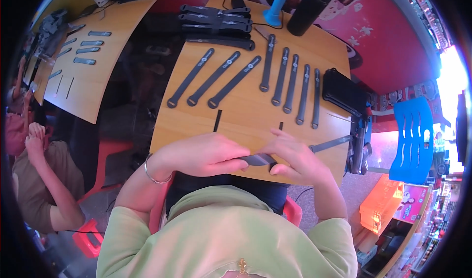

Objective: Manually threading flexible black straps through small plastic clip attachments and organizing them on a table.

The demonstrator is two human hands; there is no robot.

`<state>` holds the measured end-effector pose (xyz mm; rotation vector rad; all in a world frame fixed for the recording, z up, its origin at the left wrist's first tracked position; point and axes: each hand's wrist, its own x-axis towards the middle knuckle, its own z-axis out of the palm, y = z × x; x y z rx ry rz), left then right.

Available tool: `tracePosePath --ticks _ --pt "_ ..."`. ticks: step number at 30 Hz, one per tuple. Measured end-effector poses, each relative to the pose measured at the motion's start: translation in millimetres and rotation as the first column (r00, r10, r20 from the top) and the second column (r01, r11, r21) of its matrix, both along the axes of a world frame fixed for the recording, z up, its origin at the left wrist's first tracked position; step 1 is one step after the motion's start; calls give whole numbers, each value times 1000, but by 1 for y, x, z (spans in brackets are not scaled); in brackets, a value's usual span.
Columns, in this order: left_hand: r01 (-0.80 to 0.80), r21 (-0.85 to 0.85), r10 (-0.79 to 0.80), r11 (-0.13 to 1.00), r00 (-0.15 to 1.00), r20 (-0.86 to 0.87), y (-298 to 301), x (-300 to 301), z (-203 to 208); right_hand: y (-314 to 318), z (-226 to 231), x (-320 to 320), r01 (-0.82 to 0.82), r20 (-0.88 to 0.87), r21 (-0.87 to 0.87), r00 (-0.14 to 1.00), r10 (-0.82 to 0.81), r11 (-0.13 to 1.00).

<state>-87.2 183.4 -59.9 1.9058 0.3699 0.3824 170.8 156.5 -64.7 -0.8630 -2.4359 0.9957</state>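
Note:
A dark grey strap (259,159) stretches between my two hands, just above the near edge of the table. My left hand (209,155) is closed, pinching one end of it. At the other end, my right hand (297,157) has the strap between thumb and fingers, with some fingertips lifted away. Beyond my hands lie three slanting straps with a small slot at one end, among them a strap (236,81) on the far left. Several more, including a strap (291,84), form a row to their right. Another strap (332,144) lies beside my right hand.
A pile of straps (216,22) is at the back of the wooden table (196,125), near a blue fan (278,5) and a black bottle (309,10). A black pouch (344,91) sits at the right. On the left, another person sits by a second table (105,67) holding straps.

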Motion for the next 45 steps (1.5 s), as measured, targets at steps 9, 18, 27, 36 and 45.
tracePosePath --ticks 9,18,27,36,45 --pt "-501 603 648 621 761 -36 56 -27 -49 -5 3 14 326 -152 -388 900 -409 862" --pt "-362 785 804 503 528 -273 87 -59 -108 -20 -17 43 348 -426 -575 646 -634 741" --pt "-232 861 753 452 617 -229 114 -65 -93 -15 -22 38 312 -448 -676 546 -708 668" --pt "-165 794 603 585 743 -290 104 -52 -89 -17 -22 36 341 -414 -694 531 -739 634" --pt "-129 809 503 573 835 -223 100 -35 -93 -25 -24 30 356 -402 -697 524 -750 622"
